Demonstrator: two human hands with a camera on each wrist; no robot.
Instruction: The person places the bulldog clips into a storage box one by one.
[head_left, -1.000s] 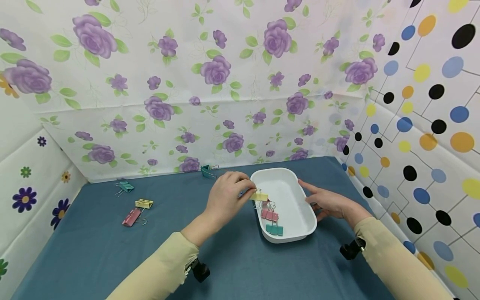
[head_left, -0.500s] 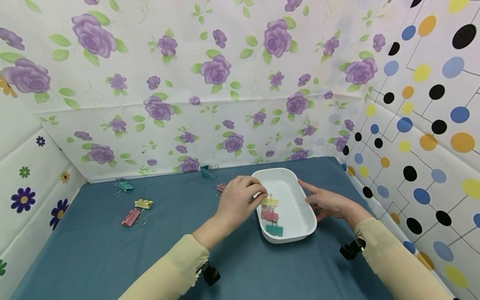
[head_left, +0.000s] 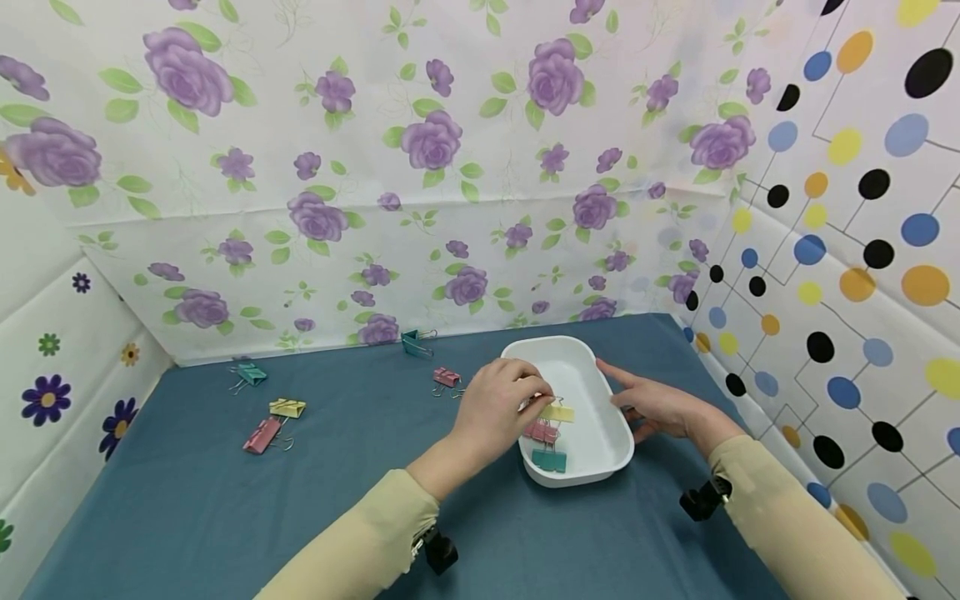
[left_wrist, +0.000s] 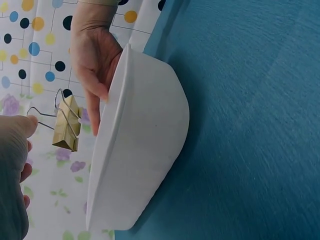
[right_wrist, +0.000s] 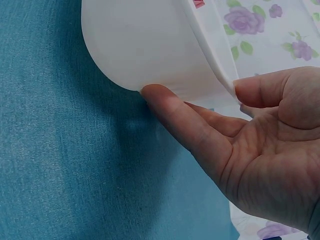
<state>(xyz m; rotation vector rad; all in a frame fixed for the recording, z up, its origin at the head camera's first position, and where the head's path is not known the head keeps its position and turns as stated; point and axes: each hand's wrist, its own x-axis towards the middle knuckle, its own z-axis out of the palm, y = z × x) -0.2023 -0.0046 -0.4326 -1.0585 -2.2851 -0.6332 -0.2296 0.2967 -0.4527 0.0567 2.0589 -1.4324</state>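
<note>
My left hand (head_left: 497,410) is over the left side of a white plastic tray (head_left: 573,367). Thumb and fingers pinch a wire handle of a yellow binder clip (head_left: 558,413), which hangs above the rim in the left wrist view, its metallic body (left_wrist: 67,122) turned sideways. Inside the tray lie a pink binder clip (head_left: 542,432), partly hidden by the hand, and a teal binder clip (head_left: 549,460) nearer me. My right hand (head_left: 660,406) holds the tray's right side; the right wrist view has the thumb at the rim and fingers (right_wrist: 167,107) against the outer wall.
On the blue cloth lie a pink clip (head_left: 447,377) left of the tray and a teal clip (head_left: 417,343) at the back. Farther left are another teal clip (head_left: 251,374), a yellow clip (head_left: 287,407) and a pink clip (head_left: 262,436). Patterned sheets (head_left: 465,167) stand behind and beside.
My left hand has carried the yellow binder clip rightward and slightly toward me over the tray. A pink clip on the cloth behind the hand has come into view. The right hand has stayed put.
</note>
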